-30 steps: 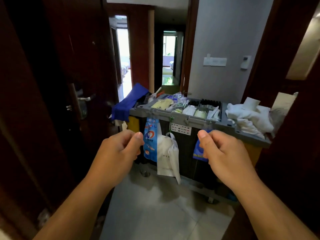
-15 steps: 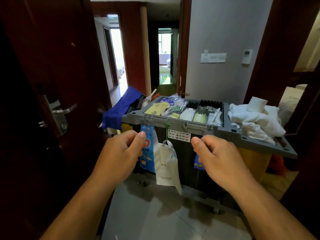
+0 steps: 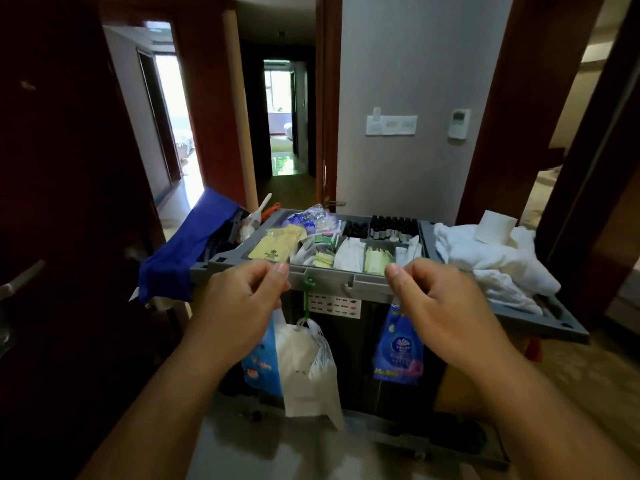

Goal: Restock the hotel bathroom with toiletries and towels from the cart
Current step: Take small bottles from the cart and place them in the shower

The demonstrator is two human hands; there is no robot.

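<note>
Two curled fists, left hand [image 3: 239, 310] and right hand [image 3: 450, 317], at the cart [image 3: 329, 284] rim; grip unclear.

Grey cart [image 3: 346, 284] seen from its near side. Left hand [image 3: 239, 306] and right hand [image 3: 446, 306], fingers curled, at the near rim; grip unclear. Sachets [image 3: 349, 252] fill the top tray; towels [image 3: 491, 258] heaped right; blue cloth [image 3: 187, 251] draped left; white bag [image 3: 308, 372] hangs below.

Daylight blows out white in the doorways [image 3: 171, 109] at upper left and centre. Deep shadow swallows the left side; towels [image 3: 491, 261] at right smear, and edges bend.
</note>
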